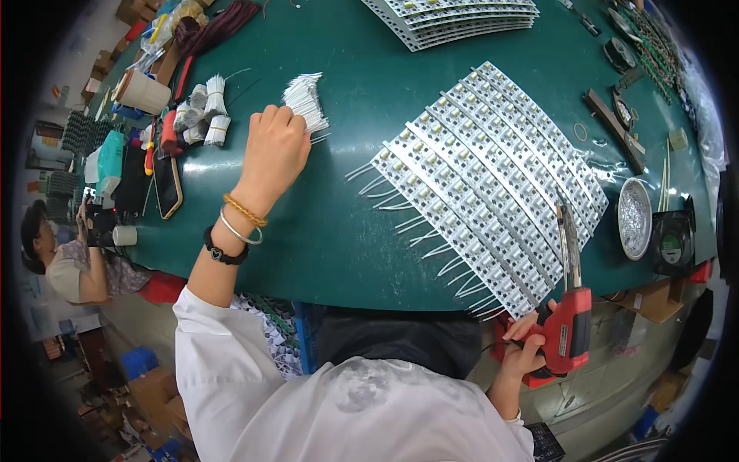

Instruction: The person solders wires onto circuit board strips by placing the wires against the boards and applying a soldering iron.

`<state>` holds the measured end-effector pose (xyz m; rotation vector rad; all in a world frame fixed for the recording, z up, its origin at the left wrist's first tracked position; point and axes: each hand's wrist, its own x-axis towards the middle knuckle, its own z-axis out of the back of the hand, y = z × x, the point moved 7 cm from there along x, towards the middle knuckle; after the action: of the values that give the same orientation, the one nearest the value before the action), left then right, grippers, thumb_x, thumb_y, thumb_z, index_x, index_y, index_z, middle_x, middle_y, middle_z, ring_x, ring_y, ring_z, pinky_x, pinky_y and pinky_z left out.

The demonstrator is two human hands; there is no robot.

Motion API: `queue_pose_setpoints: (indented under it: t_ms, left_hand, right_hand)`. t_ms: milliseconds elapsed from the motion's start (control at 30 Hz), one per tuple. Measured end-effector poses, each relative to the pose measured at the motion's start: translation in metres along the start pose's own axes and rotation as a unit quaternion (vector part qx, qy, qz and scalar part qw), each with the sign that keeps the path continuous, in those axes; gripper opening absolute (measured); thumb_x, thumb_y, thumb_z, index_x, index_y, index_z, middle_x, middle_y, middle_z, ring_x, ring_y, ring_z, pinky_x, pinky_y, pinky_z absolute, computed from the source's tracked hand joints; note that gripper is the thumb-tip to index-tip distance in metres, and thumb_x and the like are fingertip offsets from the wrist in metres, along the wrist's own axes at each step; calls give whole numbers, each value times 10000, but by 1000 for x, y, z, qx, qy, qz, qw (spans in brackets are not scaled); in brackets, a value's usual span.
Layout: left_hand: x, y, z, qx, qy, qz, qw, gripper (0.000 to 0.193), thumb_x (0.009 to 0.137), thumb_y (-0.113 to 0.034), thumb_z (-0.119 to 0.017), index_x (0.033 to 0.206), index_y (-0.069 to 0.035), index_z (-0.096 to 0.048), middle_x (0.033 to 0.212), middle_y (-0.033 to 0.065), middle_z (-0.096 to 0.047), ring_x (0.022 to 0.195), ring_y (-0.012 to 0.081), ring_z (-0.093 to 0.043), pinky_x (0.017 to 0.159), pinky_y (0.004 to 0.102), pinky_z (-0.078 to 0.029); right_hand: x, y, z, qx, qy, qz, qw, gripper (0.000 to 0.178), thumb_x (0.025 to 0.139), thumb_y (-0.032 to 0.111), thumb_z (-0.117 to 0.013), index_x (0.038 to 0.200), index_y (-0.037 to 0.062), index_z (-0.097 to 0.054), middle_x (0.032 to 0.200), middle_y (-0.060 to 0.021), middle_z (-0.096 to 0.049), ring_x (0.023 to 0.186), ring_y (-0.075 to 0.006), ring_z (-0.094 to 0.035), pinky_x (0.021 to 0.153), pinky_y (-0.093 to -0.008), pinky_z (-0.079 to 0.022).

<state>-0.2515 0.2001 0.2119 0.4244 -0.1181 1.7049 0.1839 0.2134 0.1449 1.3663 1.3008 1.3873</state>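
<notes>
My left hand (pixel 275 150) is closed, knuckles up, at the near edge of a pile of short white wires (pixel 305 100). Its fingertips are hidden, so whether a wire is between them does not show. My right hand (pixel 526 344) grips a red soldering gun (pixel 574 331) by its handle, the long metal tip pointing away from me over the right part of a panel of LED circuit boards (pixel 485 177). The panel is made of silvery strips side by side. White wires (pixel 453 267) stick out in pairs along its near left edge.
More board panels (pixel 462 19) are stacked at the far edge. Left of the pile lie tied wire bundles (pixel 217 108), a phone (pixel 167 187) and a paper cup (pixel 142 91). A metal bowl (pixel 634 219) stands at the right. Another person (pixel 77 258) sits at the left.
</notes>
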Motion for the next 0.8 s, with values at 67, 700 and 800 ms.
queue_pose_setpoints:
  t_ms: [67,700,800]
  left_hand:
    - [1,3,-2,-11,6,-9,1000,94,745,-60,-678,787,-50,-594,803,72,-556,815,254,-522,734,370,-389]
    - [-14,3,18,-158,-65,78,982,48,812,-79,-667,846,-70,-634,752,41,-589,722,214,-554,721,345,-395]
    - [-12,4,7,-93,-77,30,992,63,807,-94,-673,828,-68,-619,805,39,-581,791,223,-546,739,352,-388]
  right_hand:
    - [10,2,-10,-12,4,1,1000,814,910,467,-584,1351,-144,-276,637,-26,-477,537,-121,-485,561,-271,-455]
    - [-11,25,6,-20,14,33,999,808,893,520,-573,1360,-85,-314,606,-16,-457,516,-126,-473,543,-284,-444]
    - [-19,25,13,-7,12,15,1000,808,891,530,-569,1367,-73,-316,611,-10,-453,522,-127,-471,548,-289,-438]
